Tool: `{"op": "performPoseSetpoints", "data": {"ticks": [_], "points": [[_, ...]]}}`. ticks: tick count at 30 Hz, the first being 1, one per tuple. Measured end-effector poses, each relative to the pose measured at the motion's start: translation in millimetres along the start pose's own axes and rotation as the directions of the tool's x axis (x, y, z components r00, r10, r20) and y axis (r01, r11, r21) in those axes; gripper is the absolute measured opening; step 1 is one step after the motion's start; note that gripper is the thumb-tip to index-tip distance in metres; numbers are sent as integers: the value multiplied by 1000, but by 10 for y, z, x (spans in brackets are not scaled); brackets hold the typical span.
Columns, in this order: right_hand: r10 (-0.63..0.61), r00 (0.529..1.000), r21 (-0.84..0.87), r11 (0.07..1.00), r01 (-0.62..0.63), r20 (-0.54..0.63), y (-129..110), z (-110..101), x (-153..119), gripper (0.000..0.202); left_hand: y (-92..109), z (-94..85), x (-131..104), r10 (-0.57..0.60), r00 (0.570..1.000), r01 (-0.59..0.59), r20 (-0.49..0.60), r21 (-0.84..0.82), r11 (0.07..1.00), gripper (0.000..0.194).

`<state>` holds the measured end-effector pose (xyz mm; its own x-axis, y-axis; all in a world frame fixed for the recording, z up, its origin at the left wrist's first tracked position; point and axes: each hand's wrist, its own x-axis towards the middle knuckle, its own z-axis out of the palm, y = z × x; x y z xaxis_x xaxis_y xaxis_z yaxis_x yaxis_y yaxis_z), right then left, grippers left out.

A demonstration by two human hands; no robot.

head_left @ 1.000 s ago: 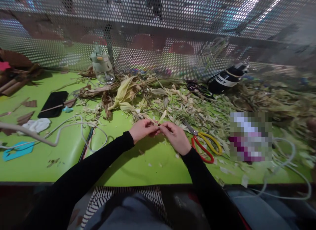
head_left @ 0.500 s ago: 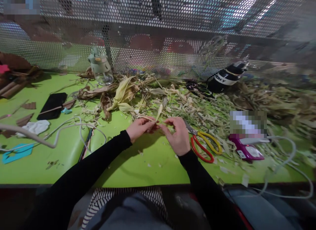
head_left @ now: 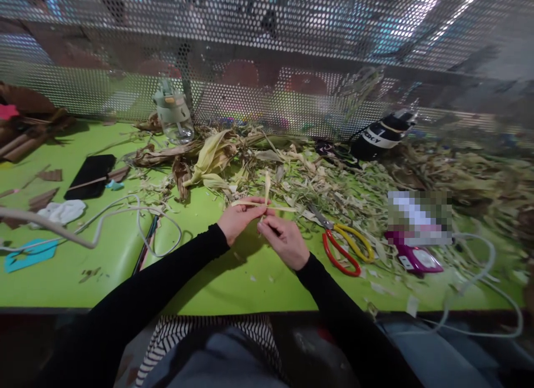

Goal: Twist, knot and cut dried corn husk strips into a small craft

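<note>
– what do the fingers have hold of?
– the left hand (head_left: 244, 217) pinches pale husk strips (head_left: 267, 188) between thumb and fingers, just above the green table (head_left: 250, 288). one strip stands upright, one pokes out to the right, another lies along the fingers.
– and the right hand (head_left: 287, 240)?
– just below the strips' crossing, thumb and fingertips drawn to a narrow pinch, knuckles up. i can't tell from here whether an end is caught in there.
– how are the arms?
– both reach forward and inward, black sleeves (head_left: 167, 277) down to the wrists, so the hands meet in the middle.
– what's around them?
– scissors (head_left: 329, 223) with one red and one yellow handle, just beside the right hand, and loose husks (head_left: 211, 157) heaped beyond the fingers.
– any writing?
– farther back, the tilted black bottle (head_left: 364, 148) has a white band; i read "ercy" on it. there are marks on the magenta device (head_left: 411, 254) too, but they're too small to read.
</note>
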<state>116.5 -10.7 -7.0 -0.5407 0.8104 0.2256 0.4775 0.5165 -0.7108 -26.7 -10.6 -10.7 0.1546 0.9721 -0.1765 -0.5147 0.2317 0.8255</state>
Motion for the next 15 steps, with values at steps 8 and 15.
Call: {"op": "performPoseSetpoints", "data": {"ticks": [8, 15], "points": [[-36, 985, -7, 999, 35, -166, 34, -29, -9, 27, 116, -30, 22, -10, 1000, 13, -24, 124, 992, 19], [-99, 952, -245, 969, 27, -288, 138, -130, 60, 21, 132, -37, 36, -43, 999, 47, -26, 218, 975, 17]]}}
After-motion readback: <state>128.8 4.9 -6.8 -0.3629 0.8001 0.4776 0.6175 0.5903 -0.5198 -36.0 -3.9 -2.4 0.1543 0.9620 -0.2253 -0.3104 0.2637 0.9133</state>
